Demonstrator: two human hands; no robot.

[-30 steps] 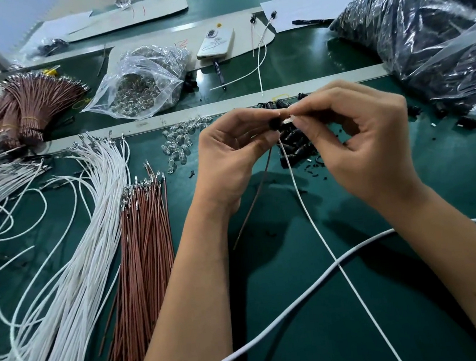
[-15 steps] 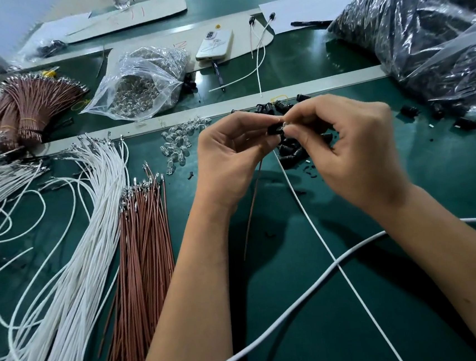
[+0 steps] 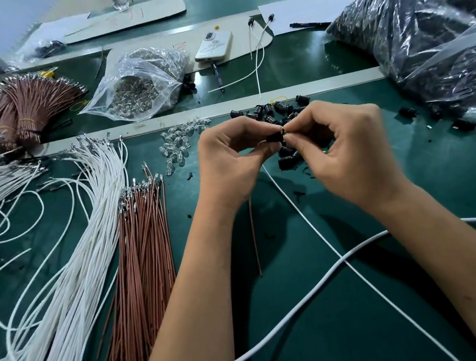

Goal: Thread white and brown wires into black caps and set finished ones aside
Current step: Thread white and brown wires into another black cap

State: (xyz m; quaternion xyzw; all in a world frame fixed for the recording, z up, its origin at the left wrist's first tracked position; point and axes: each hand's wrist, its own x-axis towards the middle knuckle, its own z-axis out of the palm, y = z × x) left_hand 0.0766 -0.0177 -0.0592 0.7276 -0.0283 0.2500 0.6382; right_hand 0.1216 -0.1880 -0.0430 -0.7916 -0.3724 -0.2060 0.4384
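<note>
My left hand and my right hand meet above the green mat, both pinching one black cap between their fingertips. A thin white wire and a brown wire hang down from under the hands toward me. Behind the fingers lies a pile of loose black caps. A fan of white wires and a bundle of brown wires lie to the left on the mat.
Small clear bulbs are scattered left of the hands. A clear bag of bulbs, a phone and two finished wired caps lie behind the metal rail. Big bags of black parts fill the right. A thick white cable crosses the front.
Both hands have drawn slightly nearer and lower over the cap pile, still working the same cap. The hanging brown wire has swung from slanted to nearly vertical.
</note>
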